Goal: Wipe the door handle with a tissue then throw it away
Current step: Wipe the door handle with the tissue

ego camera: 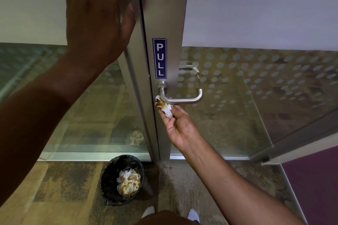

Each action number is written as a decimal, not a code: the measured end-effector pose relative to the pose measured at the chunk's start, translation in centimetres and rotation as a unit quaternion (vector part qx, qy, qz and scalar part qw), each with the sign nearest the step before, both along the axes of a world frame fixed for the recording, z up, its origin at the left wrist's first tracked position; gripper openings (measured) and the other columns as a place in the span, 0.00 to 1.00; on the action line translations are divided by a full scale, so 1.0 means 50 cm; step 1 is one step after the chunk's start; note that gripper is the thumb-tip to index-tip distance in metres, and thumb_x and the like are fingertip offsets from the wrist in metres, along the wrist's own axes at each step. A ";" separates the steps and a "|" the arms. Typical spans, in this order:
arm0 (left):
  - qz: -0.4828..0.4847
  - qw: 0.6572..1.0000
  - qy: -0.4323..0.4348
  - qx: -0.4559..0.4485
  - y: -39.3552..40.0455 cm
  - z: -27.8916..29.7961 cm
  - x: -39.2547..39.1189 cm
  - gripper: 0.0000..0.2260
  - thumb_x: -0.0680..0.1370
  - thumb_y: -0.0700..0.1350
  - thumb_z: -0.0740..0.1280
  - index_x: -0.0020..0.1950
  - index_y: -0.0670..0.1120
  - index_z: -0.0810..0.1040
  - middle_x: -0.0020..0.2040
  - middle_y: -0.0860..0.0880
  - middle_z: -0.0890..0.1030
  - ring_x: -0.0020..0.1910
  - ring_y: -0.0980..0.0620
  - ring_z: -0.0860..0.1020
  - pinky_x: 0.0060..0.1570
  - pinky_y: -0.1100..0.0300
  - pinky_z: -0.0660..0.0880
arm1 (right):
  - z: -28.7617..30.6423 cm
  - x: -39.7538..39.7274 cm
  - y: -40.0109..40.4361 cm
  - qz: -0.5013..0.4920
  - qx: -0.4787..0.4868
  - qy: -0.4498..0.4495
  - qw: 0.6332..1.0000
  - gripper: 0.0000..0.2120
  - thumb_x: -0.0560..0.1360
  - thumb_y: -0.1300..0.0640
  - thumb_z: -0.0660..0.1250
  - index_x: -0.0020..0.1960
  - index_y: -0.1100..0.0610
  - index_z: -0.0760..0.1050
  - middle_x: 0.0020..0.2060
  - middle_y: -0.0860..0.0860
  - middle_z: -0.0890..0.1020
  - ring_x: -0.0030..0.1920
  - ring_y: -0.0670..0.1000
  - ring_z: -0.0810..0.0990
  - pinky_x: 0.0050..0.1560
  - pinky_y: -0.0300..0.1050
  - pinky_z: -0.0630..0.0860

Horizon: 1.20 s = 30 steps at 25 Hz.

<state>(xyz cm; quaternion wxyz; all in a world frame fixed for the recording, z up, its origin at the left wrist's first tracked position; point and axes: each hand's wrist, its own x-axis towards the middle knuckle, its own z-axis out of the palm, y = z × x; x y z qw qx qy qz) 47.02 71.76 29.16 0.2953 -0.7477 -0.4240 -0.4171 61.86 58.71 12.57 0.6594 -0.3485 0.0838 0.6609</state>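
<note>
A brushed-steel lever door handle [182,99] sticks out from the metal door frame [164,14], just under a blue PULL sign [159,58]. My right hand [180,126] reaches up from below and pinches a crumpled white tissue [163,107] with brown stains. The tissue touches the underside of the handle near its bend. My left hand [97,11] lies flat and spread against the door edge, high up at the left. On the floor below the handle stands a small bin [109,181] with a black liner, holding several stained tissues.
Frosted glass panels [256,87] with a dot pattern flank the frame. A second handle [190,68] shows through the glass behind. The floor [64,188] is wood-patterned. My feet in white socks [193,214] stand close to the bin.
</note>
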 end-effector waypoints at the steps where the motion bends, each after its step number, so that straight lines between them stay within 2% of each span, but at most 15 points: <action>1: 0.001 1.000 -0.001 0.000 0.001 0.000 0.001 0.26 0.87 0.54 0.60 0.84 0.46 0.67 0.80 0.37 0.71 0.81 0.36 0.68 0.81 0.48 0.60 | 0.001 0.003 0.002 0.000 -0.002 -0.001 1.000 0.12 0.85 0.70 0.55 0.54 0.64 0.77 0.67 0.67 0.78 0.75 0.64 0.73 0.23 0.31 0.77; 5: -0.014 1.000 -0.011 -0.009 0.001 -0.004 0.010 0.25 0.87 0.53 0.60 0.82 0.45 0.68 0.78 0.35 0.72 0.79 0.32 0.69 0.80 0.41 0.64 | -0.001 0.007 0.010 0.030 -0.013 0.004 0.999 0.13 0.85 0.70 0.55 0.63 0.62 0.76 0.69 0.66 0.78 0.71 0.63 0.77 0.22 0.30 0.76; 7: -0.015 1.000 -0.009 -0.012 0.000 -0.004 0.007 0.24 0.87 0.51 0.60 0.83 0.45 0.66 0.80 0.34 0.70 0.80 0.32 0.67 0.81 0.38 0.62 | -0.013 0.021 0.002 0.037 0.002 0.008 0.999 0.11 0.85 0.69 0.56 0.59 0.64 0.76 0.59 0.65 0.83 0.56 0.60 0.87 0.28 0.30 0.80; 8: -0.016 1.000 -0.008 -0.010 0.000 -0.004 0.006 0.24 0.87 0.50 0.60 0.83 0.46 0.66 0.80 0.34 0.70 0.81 0.32 0.66 0.81 0.36 0.62 | -0.018 0.031 -0.008 0.038 0.004 0.005 0.999 0.10 0.85 0.69 0.56 0.59 0.64 0.76 0.54 0.63 0.85 0.47 0.57 0.89 0.37 0.31 0.83; 9: -0.016 1.000 -0.009 -0.008 -0.001 -0.003 0.006 0.24 0.87 0.50 0.60 0.83 0.46 0.65 0.81 0.35 0.69 0.81 0.33 0.66 0.81 0.36 0.61 | -0.023 0.042 -0.019 0.030 0.004 0.000 1.000 0.11 0.85 0.70 0.57 0.63 0.64 0.75 0.51 0.63 0.85 0.41 0.56 0.89 0.53 0.35 0.83; 10: -0.017 1.000 -0.009 -0.008 -0.001 -0.003 0.007 0.24 0.87 0.49 0.60 0.83 0.46 0.65 0.81 0.35 0.69 0.81 0.33 0.66 0.82 0.36 0.61 | -0.031 0.057 -0.027 0.015 0.006 -0.003 1.000 0.14 0.85 0.70 0.57 0.68 0.65 0.73 0.52 0.64 0.85 0.39 0.56 0.90 0.69 0.41 0.77; 11: -0.017 1.000 -0.008 -0.009 -0.001 -0.004 0.008 0.24 0.87 0.49 0.60 0.83 0.46 0.65 0.81 0.35 0.70 0.81 0.33 0.66 0.81 0.36 0.61 | -0.039 0.077 -0.032 0.004 0.008 -0.005 1.000 0.17 0.85 0.70 0.57 0.72 0.65 0.71 0.55 0.65 0.84 0.39 0.57 0.90 0.78 0.47 0.68; 12: -0.016 1.000 -0.009 -0.010 -0.003 -0.005 0.009 0.24 0.87 0.49 0.60 0.82 0.46 0.66 0.80 0.35 0.70 0.80 0.34 0.66 0.81 0.35 0.62 | -0.041 0.099 -0.034 -0.002 0.010 -0.009 1.000 0.19 0.85 0.70 0.57 0.74 0.65 0.70 0.55 0.65 0.84 0.40 0.57 0.90 0.81 0.49 0.63; 14: -0.012 1.000 -0.010 -0.012 -0.004 -0.005 0.011 0.23 0.87 0.49 0.61 0.82 0.46 0.66 0.80 0.34 0.70 0.80 0.34 0.66 0.81 0.35 0.62 | -0.031 0.139 -0.033 -0.003 0.021 -0.024 0.999 0.18 0.85 0.70 0.56 0.73 0.66 0.71 0.53 0.64 0.85 0.43 0.56 0.90 0.80 0.49 0.65; 17: -0.008 1.000 -0.008 -0.021 -0.012 0.002 0.017 0.23 0.87 0.49 0.60 0.82 0.46 0.65 0.81 0.35 0.69 0.81 0.32 0.66 0.81 0.33 0.61 | -0.007 0.183 -0.023 -0.006 0.029 -0.052 0.998 0.17 0.85 0.71 0.53 0.71 0.69 0.72 0.54 0.64 0.84 0.50 0.56 0.86 0.72 0.53 0.75; 21: 0.007 0.999 0.010 -0.044 -0.030 0.015 0.014 0.25 0.87 0.50 0.58 0.84 0.46 0.63 0.83 0.37 0.67 0.84 0.37 0.63 0.84 0.36 0.55 | 0.012 0.210 -0.006 -0.018 0.003 -0.092 0.996 0.18 0.86 0.71 0.52 0.71 0.69 0.72 0.58 0.64 0.83 0.40 0.54 0.88 0.55 0.47 0.82; 25: 0.010 0.997 0.015 -0.075 -0.061 0.027 0.019 0.27 0.86 0.49 0.59 0.86 0.46 0.62 0.84 0.40 0.66 0.85 0.42 0.61 0.86 0.38 0.50 | 0.022 0.232 -0.005 -0.024 -0.031 -0.152 0.988 0.20 0.85 0.72 0.52 0.75 0.67 0.69 0.69 0.66 0.78 0.46 0.56 0.84 0.62 0.52 0.81; 27: -0.044 0.995 -0.011 -0.090 -0.098 0.000 0.029 0.27 0.86 0.47 0.61 0.86 0.45 0.64 0.85 0.39 0.64 0.85 0.42 0.62 0.85 0.39 0.54 | 0.026 0.242 -0.026 -0.029 -0.039 -0.169 0.984 0.20 0.85 0.71 0.53 0.75 0.66 0.69 0.71 0.65 0.77 0.53 0.58 0.82 0.56 0.47 0.82; 29: -0.143 0.978 -0.071 -0.131 -0.153 -0.067 0.039 0.22 0.85 0.45 0.64 0.79 0.44 0.73 0.79 0.41 0.73 0.78 0.44 0.71 0.80 0.53 0.66 | 0.029 0.256 -0.066 -0.029 -0.035 -0.155 0.987 0.18 0.85 0.71 0.53 0.73 0.65 0.71 0.68 0.66 0.78 0.55 0.60 0.83 0.49 0.45 0.84; 30: -0.190 0.957 -0.118 -0.187 -0.187 -0.112 0.047 0.17 0.84 0.45 0.66 0.73 0.45 0.79 0.72 0.43 0.79 0.69 0.47 0.78 0.72 0.62 0.71 | 0.031 0.263 -0.091 -0.022 -0.030 -0.140 0.989 0.17 0.85 0.71 0.53 0.71 0.65 0.72 0.65 0.66 0.79 0.52 0.60 0.84 0.47 0.45 0.84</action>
